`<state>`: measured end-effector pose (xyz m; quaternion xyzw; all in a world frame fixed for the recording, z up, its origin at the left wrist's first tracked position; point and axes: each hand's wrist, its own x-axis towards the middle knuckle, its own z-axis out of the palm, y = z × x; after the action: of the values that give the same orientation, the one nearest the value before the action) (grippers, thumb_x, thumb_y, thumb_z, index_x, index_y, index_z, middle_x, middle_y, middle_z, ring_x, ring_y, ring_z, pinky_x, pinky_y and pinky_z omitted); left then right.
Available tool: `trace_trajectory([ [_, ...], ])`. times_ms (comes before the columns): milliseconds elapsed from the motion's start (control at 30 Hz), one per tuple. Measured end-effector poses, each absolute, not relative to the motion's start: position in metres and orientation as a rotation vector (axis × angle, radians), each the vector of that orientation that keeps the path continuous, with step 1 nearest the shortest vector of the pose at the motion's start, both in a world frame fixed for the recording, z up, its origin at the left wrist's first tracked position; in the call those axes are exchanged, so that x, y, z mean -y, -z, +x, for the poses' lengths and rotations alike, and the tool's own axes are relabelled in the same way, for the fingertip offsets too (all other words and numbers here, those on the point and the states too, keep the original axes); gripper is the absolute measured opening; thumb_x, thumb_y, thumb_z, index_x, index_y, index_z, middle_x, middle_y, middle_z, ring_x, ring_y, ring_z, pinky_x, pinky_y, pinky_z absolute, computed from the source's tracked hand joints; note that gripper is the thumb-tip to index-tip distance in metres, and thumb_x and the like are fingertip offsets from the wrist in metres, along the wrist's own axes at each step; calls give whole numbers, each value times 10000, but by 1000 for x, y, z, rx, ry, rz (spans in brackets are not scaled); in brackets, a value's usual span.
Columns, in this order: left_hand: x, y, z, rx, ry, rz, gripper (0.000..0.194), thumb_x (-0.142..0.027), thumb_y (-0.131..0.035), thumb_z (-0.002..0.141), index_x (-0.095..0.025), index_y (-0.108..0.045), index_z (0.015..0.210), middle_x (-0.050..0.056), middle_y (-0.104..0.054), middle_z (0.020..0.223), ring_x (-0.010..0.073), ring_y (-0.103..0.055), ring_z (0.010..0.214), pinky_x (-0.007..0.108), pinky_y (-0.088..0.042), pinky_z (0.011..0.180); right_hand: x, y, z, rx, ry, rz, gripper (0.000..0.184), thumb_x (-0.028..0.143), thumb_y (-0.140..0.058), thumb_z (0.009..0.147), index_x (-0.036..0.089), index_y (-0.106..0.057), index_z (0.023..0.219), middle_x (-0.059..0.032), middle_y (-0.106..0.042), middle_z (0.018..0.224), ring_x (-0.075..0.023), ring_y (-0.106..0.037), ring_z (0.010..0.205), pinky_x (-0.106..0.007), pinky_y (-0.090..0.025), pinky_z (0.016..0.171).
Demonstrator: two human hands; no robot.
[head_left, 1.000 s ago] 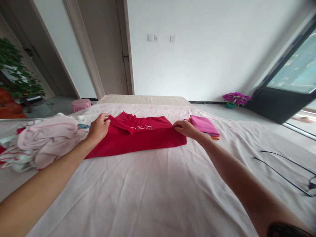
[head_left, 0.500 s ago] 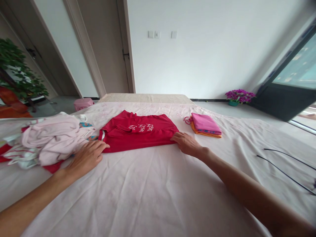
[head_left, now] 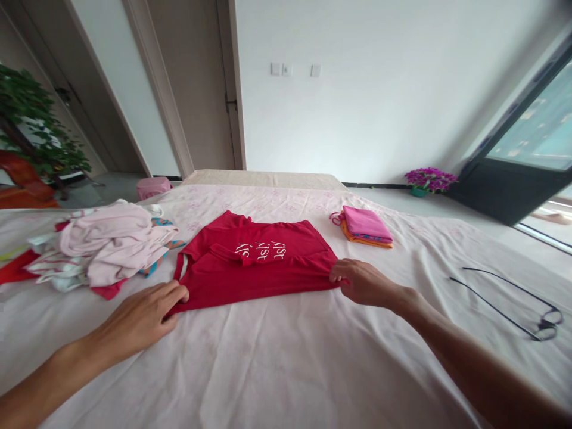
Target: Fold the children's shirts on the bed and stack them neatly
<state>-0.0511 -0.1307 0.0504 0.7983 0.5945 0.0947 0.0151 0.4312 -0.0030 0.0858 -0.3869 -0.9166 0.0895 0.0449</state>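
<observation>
A red T-shirt [head_left: 263, 271] with white lettering lies partly folded on the bed, its near edge running between my two hands. My left hand [head_left: 149, 310] pinches the near left corner, close to a sleeve with a white band. At the near right corner, my right hand [head_left: 364, 281] has its fingers curled on the fabric. Left of the shirt sits a loose heap of clothes [head_left: 111, 241], mostly pale pink. Beyond my right hand lies a small stack of folded clothes [head_left: 366, 223], pink on top and orange below.
Black-framed glasses [head_left: 547, 322] rest on the pale bed sheet [head_left: 277, 369] at the right. Past the bed are a pink stool [head_left: 153, 187], purple flowers in a green pot [head_left: 420, 192], a leafy plant [head_left: 40, 128] and a white wall.
Both hands have drawn the red T-shirt's near edge closer to me. The right hand has also shifted right, and the shirt looks more spread out. The view has turned slightly, bringing the glasses fully in.
</observation>
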Motion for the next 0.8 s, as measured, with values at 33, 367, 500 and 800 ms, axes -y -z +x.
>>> trace_trajectory([
  [33, 132, -54, -47, -1886, -285, 2428, 164, -240, -568, 783, -280, -646, 921, -4, -686, 942, 206, -650, 877, 296, -457, 754, 4, -91, 430, 2768, -302, -1199, 277, 94, -495, 793, 231, -677, 950, -28, -695, 956, -173, -616, 880, -261, -423, 737],
  [367, 61, -43, 12, -1845, -646, 2389, 190, -182, -443, 876, -206, -622, 937, 60, -659, 982, 203, -625, 963, 345, -474, 881, -3, -86, 300, 2810, -385, -589, 381, 99, -456, 882, 226, -670, 1170, -41, -686, 1146, -179, -600, 1084, -299, -447, 968],
  [500, 59, -14, 10, -1819, -823, 2452, 212, -184, -434, 895, -199, -582, 1046, 95, -625, 1120, 217, -596, 1103, 378, -467, 986, -10, -59, 254, 2905, -241, -558, 461, 296, -491, 945, 226, -518, 1400, -75, -518, 1438, -249, -458, 1309, -404, -376, 1088],
  [800, 58, -3, 7, -2142, -436, 2491, 506, -349, -436, 939, -179, -473, 1414, 164, -424, 1521, 304, -372, 1416, 521, -286, 1147, -37, -34, 256, 2727, -48, -1178, 600, 476, -338, 1006, 141, -363, 1504, -144, -310, 1578, -329, -237, 1459, -518, -228, 1170],
])
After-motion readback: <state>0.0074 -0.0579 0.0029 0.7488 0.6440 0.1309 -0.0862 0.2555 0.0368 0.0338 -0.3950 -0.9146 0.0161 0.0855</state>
